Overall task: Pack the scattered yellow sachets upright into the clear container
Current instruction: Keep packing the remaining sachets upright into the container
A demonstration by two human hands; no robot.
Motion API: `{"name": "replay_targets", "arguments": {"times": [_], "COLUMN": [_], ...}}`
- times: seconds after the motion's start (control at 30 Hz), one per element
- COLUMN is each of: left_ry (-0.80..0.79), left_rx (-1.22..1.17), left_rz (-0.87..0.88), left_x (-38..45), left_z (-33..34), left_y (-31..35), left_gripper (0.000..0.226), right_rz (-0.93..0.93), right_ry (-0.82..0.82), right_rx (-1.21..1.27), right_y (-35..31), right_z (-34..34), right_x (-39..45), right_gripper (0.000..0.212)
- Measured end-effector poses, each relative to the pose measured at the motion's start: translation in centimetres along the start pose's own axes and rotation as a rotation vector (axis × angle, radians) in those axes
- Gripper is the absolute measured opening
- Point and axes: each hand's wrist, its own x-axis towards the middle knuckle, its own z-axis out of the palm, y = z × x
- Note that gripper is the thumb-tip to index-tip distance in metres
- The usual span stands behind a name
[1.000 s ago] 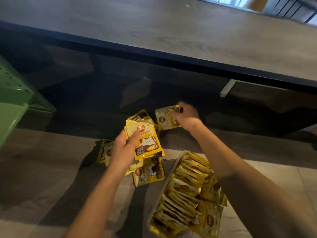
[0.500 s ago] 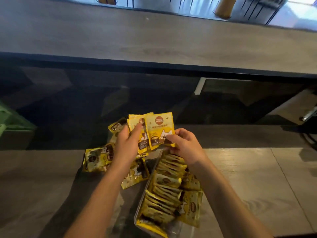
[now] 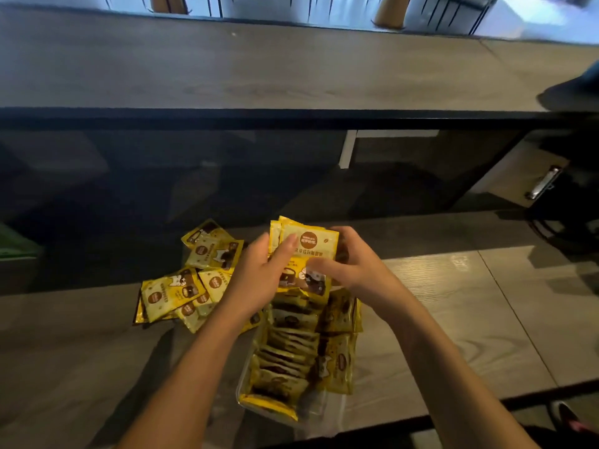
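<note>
A small stack of yellow sachets (image 3: 311, 244) is held upright between both hands, just above the far end of the clear container (image 3: 316, 411). My left hand (image 3: 259, 277) grips the stack's left side with the thumb across its front. My right hand (image 3: 350, 267) holds its right side, fingers over the lower front. The container sits on the wooden surface and holds a row of several upright sachets (image 3: 288, 348), with more lying along its right side. Several loose sachets (image 3: 181, 293) lie scattered to the left of the container.
A dark ledge and a raised wooden counter (image 3: 291, 69) run across beyond the sachets. A metal clip (image 3: 543, 186) lies at the far right. The wooden surface's front edge (image 3: 486, 403) is close to me at lower right. Something green (image 3: 16, 241) shows at the left edge.
My right hand brought one sachet from the far pile and joined it to the sachets in my left hand. Both hands now hold the stack together, closer to the container.
</note>
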Motion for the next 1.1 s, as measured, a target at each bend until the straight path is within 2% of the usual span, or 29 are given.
{"name": "replay_targets", "arguments": {"times": [0.1, 0.23, 0.37, 0.43, 0.57, 0.63, 0.73, 0.93, 1.1], "left_ry": [-0.102, -0.134, -0.122, -0.082, 0.08, 0.12, 0.129, 0.095, 0.105], "left_rx": [0.057, 0.013, -0.047, -0.083, -0.209, -0.223, -0.197, -0.165, -0.15], "left_rz": [0.017, -0.02, -0.072, -0.066, -0.135, -0.149, -0.13, -0.144, -0.138], "left_x": [-0.5, -0.8, -1.1, -1.2, -1.3, -1.3, -1.7, -2.5, -2.7], "left_z": [0.9, 2.0, 2.5, 2.5, 1.8, 1.3, 1.2, 1.7, 1.3], "left_y": [0.2, 0.3, 0.0, -0.2, -0.6, -0.8, -1.0, -1.8, -2.3], "left_gripper": [0.024, 0.023, 0.027, 0.025, 0.021, 0.022, 0.023, 0.023, 0.023], "right_rz": [-0.048, -0.106, -0.131, -0.157, -0.134, -0.136, -0.138, -0.199, -0.233], "right_ry": [0.053, 0.106, 0.155, 0.256, 0.587, 0.667, 0.656, 0.574, 0.459], "right_rx": [-0.017, -0.082, 0.153, 0.241, 0.271, 0.177, -0.016, -0.699, -1.157], "right_y": [0.0, 0.2, 1.1, 1.7, 3.5, 4.5, 5.7, 7.0, 7.7], "right_z": [-0.9, -1.5, -1.5, -1.4, -1.5, -1.4, -0.6, 1.9, 3.0], "right_x": [-1.5, -2.7, -3.7, -4.3, -5.5, -5.9, -6.2, -6.0, -5.0], "right_gripper": [0.044, 0.03, 0.019, 0.016, 0.014, 0.023, 0.042, 0.016, 0.043]}}
